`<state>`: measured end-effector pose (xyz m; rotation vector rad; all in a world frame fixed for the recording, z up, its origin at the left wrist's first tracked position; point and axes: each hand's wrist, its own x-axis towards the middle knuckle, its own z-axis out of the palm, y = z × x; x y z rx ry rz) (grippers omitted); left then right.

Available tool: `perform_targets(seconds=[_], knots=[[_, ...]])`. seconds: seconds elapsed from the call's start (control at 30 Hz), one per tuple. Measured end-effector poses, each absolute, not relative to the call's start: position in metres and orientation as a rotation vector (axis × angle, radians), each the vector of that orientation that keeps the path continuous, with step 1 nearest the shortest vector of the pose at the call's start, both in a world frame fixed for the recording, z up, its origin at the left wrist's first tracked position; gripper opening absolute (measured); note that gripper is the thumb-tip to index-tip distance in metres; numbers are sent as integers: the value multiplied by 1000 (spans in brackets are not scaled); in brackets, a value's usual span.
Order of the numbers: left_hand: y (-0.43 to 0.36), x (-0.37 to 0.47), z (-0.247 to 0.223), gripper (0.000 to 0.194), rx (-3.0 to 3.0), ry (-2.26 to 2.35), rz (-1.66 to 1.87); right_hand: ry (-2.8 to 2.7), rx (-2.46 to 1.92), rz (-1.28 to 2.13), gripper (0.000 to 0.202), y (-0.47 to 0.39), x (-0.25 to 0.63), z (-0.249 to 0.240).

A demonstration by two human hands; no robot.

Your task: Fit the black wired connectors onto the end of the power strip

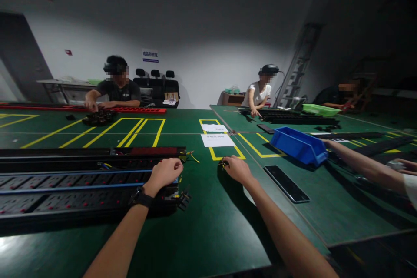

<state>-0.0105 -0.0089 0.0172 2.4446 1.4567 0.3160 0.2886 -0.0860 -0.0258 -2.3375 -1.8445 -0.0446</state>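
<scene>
My left hand (164,173), with a black watch on the wrist, rests on the right end of long black socket strips (71,200) with blue edges; its fingers are curled in, and what they hold, if anything, is hidden. Over the green table (208,226), my right hand (236,168) has its fingers pinched on a small dark part (223,163) with a bit of yellow. Yellow-green wires (193,156) stick out from the strip end, and a black connector piece (184,199) lies below them.
A phone (287,183) and a blue bin (298,144) are to the right. Paper sheets (217,140) lie ahead between yellow tape lines. Another person's arm (361,160) reaches in from the right. People work across the table near a red strip (140,110) and a green tray (321,110).
</scene>
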Motion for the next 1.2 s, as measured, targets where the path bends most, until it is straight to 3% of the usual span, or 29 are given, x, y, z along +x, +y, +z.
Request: perform_targets(seconds=[0.67,0.83,1.03,1.2], knots=[[9,-18,9,22,2132,1453,649,-1760,-2042,-143,3,-80,304,-38],[5,-16,8,24,2299,1387,670,-1691,-1741,-60,8,-74,290,-42],[-11,-6,12,27,2444,971,666,-1824,-1430,-9,17,-76,237,-48],[-18,0,12,28,2446,851,641,-1905,-1330,22,12,-84,204,-51]])
